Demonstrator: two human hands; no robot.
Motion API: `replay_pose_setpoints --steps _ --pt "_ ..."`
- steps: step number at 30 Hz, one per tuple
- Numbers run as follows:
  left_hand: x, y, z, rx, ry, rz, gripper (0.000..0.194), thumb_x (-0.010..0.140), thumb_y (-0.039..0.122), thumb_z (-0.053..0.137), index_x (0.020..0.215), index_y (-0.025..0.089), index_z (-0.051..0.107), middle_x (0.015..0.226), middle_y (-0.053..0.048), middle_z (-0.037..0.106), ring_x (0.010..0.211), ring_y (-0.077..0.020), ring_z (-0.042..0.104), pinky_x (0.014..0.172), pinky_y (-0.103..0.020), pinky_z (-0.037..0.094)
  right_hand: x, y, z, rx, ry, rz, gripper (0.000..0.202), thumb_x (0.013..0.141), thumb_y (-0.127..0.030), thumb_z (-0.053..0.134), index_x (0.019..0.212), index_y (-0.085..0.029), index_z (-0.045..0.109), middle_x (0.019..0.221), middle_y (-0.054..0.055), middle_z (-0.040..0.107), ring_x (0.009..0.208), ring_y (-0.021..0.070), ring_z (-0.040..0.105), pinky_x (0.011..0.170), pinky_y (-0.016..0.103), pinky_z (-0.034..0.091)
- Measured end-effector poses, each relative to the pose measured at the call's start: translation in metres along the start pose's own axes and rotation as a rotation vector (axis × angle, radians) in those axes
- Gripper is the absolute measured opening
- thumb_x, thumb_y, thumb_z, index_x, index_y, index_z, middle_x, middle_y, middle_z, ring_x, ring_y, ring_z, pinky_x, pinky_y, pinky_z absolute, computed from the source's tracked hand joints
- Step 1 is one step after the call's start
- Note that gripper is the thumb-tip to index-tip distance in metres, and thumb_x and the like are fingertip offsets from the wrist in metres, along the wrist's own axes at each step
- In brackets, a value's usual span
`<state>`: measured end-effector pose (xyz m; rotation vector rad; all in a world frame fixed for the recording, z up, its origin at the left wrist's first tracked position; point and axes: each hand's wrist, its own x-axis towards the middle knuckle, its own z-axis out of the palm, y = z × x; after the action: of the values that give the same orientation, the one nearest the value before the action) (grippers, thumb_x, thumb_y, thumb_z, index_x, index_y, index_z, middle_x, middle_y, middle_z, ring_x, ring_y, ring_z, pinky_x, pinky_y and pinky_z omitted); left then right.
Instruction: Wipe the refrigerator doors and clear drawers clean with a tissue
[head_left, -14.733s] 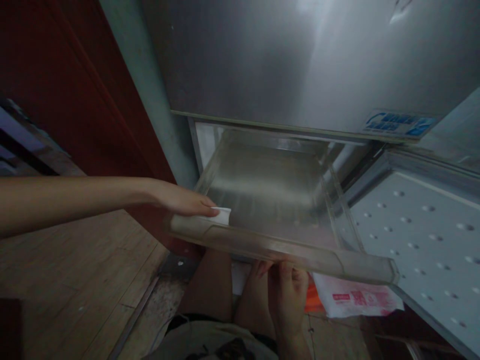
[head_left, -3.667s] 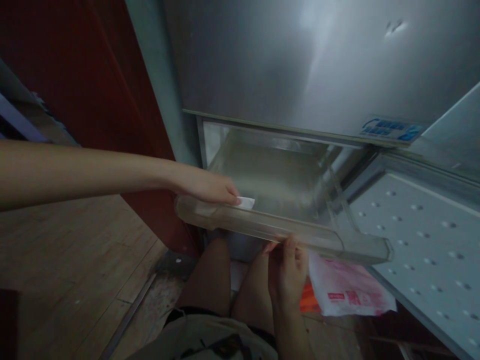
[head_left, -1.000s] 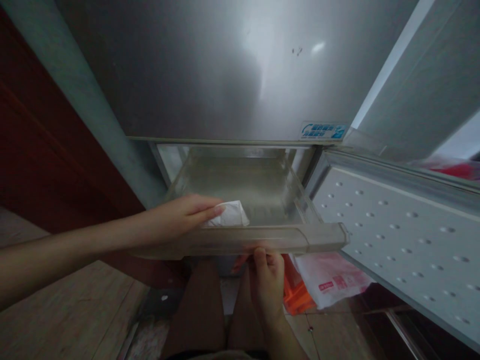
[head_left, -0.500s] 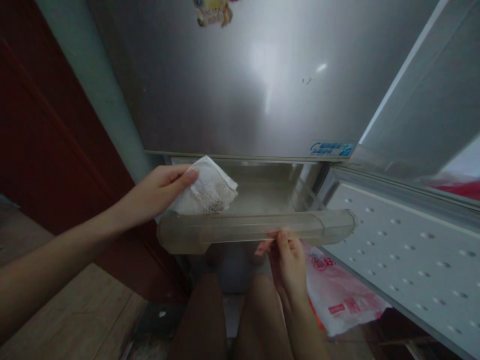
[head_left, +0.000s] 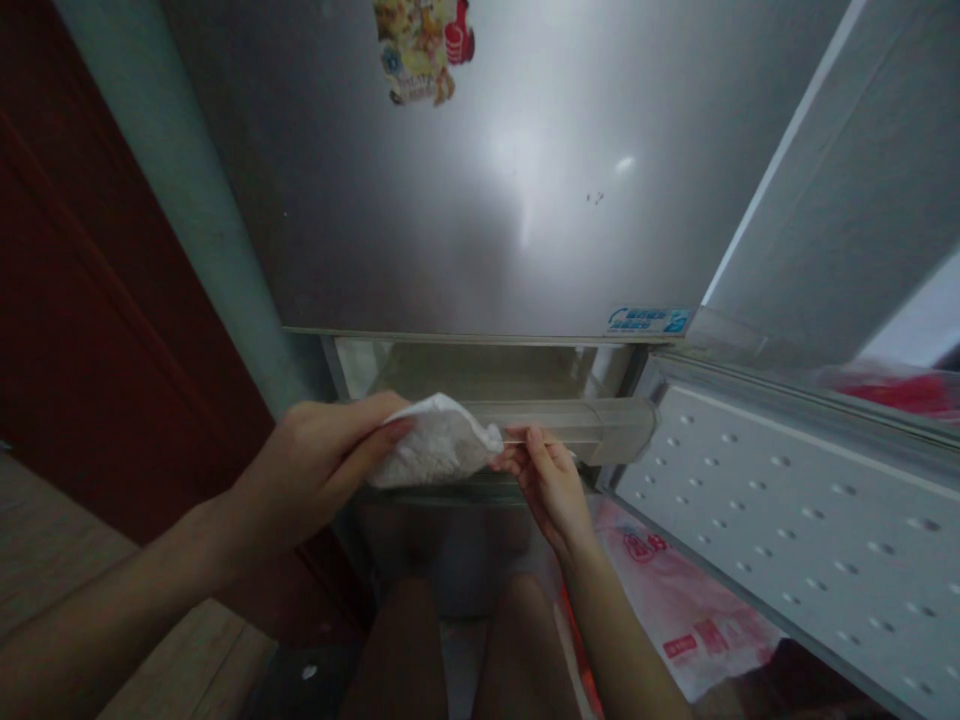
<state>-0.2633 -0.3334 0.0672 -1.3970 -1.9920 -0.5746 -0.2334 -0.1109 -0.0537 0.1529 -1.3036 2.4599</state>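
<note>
My left hand [head_left: 334, 455] is closed on a folded white paper towel [head_left: 439, 452], its thumb along the near side. The towel covers the left part of the front of a translucent plastic drawer [head_left: 619, 428], which sticks out of the refrigerator; whether it touches the drawer is unclear. My right hand [head_left: 553, 490] grips the lower edge of the drawer front, right of the towel, thumb in front and fingers beneath.
Above the drawer is a closed silver refrigerator door [head_left: 420, 240]. A lower door [head_left: 787, 510] with a dimpled inner panel stands open at the right, with a pink-and-white plastic bag [head_left: 675, 600] below it. A dark red door [head_left: 112, 300] is at the left.
The drawer has slid in toward the refrigerator, with my right hand on its edge. My left hand has brought the paper towel from above the drawer to before its front. The view has tilted slightly upward.
</note>
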Motion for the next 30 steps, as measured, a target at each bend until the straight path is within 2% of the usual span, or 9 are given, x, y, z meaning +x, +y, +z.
replay_pose_setpoints --steps 3,6,9,13,17,20,23,26,30 --pt "-0.02 0.008 0.024 -0.059 -0.148 -0.043 0.039 0.102 0.038 0.03 0.077 0.02 0.054 0.058 0.007 0.057 0.05 -0.008 0.056 0.05 -0.019 0.034 0.0 -0.003 -0.006 -0.031 -0.042 0.041 0.037 0.077 -0.05 0.071 0.096 -0.019 0.068 0.072 0.003 0.073 0.066 0.0139 0.069 0.063 0.024 0.055" --pt "-0.037 0.014 0.057 -0.154 -0.387 -0.236 0.042 0.101 0.04 0.028 0.079 0.02 0.056 0.059 0.004 0.062 0.053 -0.0121 0.062 0.05 -0.021 0.035 -0.002 -0.005 -0.013 -0.113 -0.065 0.085 0.04 0.077 -0.055 0.069 0.092 -0.018 0.068 0.072 0.004 0.073 0.064 0.0148 0.069 0.063 0.026 0.055" --pt "-0.046 0.017 0.088 -0.196 -0.602 -0.386 0.035 0.099 0.037 0.035 0.081 0.019 0.06 0.062 0.002 0.064 0.057 -0.014 0.063 0.052 -0.022 0.035 -0.01 -0.009 -0.021 -0.263 -0.091 0.107 0.042 0.081 -0.058 0.062 0.089 -0.018 0.069 0.074 0.004 0.072 0.065 0.0152 0.068 0.065 0.027 0.054" --pt "-0.052 0.016 0.12 -0.295 -0.737 -0.422 0.029 0.095 0.036 0.047 0.08 0.019 0.066 0.073 0.0 0.07 0.069 -0.0153 0.065 0.06 -0.022 0.037 -0.035 -0.016 -0.025 -0.57 -0.094 0.046 0.033 0.085 -0.051 0.061 0.094 -0.02 0.071 0.084 0.004 0.073 0.079 0.0167 0.068 0.075 0.029 0.053" --pt "-0.052 0.014 0.136 -0.397 -0.684 -0.426 0.025 0.09 0.035 0.054 0.08 0.019 0.069 0.074 0.0 0.071 0.07 -0.0152 0.064 0.061 -0.022 0.035 -0.057 -0.012 -0.022 -0.812 -0.149 0.016 0.025 0.079 -0.036 0.072 0.1 -0.022 0.07 0.097 0.004 0.073 0.092 0.0189 0.066 0.083 0.03 0.049" --pt "-0.053 0.012 0.136 -0.51 -0.589 -0.457 0.028 0.088 0.036 0.056 0.073 0.017 0.069 0.067 0.001 0.068 0.064 -0.014 0.061 0.059 -0.022 0.035 -0.063 -0.001 -0.026 -0.882 -0.11 0.039 0.016 0.077 -0.034 0.073 0.075 -0.019 0.069 0.072 -0.001 0.067 0.071 0.0149 0.06 0.066 0.025 0.044" --pt "-0.058 0.009 0.131 -0.667 -0.515 -0.53 0.028 0.087 0.036 0.056 0.072 0.016 0.069 0.066 0.002 0.068 0.064 -0.0137 0.06 0.059 -0.021 0.039 -0.065 0.006 -0.034 -0.792 -0.015 0.062 0.025 0.077 -0.032 0.072 0.061 -0.018 0.06 0.057 -0.004 0.055 0.058 0.0108 0.05 0.055 0.021 0.036" --pt "-0.066 0.009 0.128 -0.728 -0.443 -0.547 0.023 0.088 0.032 0.057 0.078 0.017 0.071 0.075 0.0 0.072 0.07 -0.0147 0.063 0.065 -0.022 0.043 -0.068 0.009 -0.036 -0.674 -0.015 0.072 0.019 0.076 -0.032 0.072 0.067 -0.018 0.063 0.061 -0.004 0.058 0.059 0.0107 0.051 0.055 0.02 0.037" --pt "-0.072 0.016 0.127 -0.726 -0.327 -0.46 0.021 0.089 0.03 0.058 0.078 0.018 0.072 0.078 -0.002 0.071 0.074 -0.0152 0.065 0.069 -0.024 0.046 -0.075 0.015 -0.035 -0.595 -0.059 0.125 0.017 0.075 -0.034 0.074 0.085 -0.02 0.073 0.08 0.001 0.071 0.075 0.015 0.063 0.068 0.023 0.046"
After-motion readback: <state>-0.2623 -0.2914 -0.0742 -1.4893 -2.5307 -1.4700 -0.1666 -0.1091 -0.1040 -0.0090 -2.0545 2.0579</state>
